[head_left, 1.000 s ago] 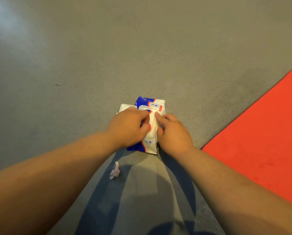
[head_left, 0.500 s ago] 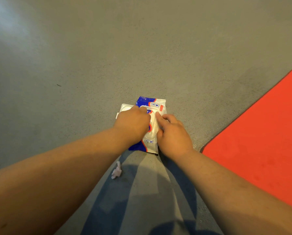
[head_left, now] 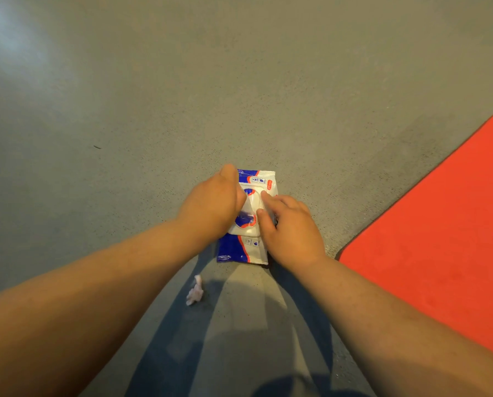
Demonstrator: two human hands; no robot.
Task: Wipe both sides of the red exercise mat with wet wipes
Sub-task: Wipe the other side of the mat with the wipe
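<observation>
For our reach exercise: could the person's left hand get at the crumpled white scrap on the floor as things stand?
Probably yes. The crumpled white scrap lies uncovered on the grey floor beside the left forearm, nearer than the wet wipes pack where the left hand rests.

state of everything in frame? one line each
wet wipe pack: flat on the floor; lid looks down, no wipe showing.
red exercise mat: unrolled flat, untouched.
crumpled white scrap: loose on the floor, near the pack.
left hand: on the pack's left side, grip hidden.
right hand: fingers straight, touching the lid.
</observation>
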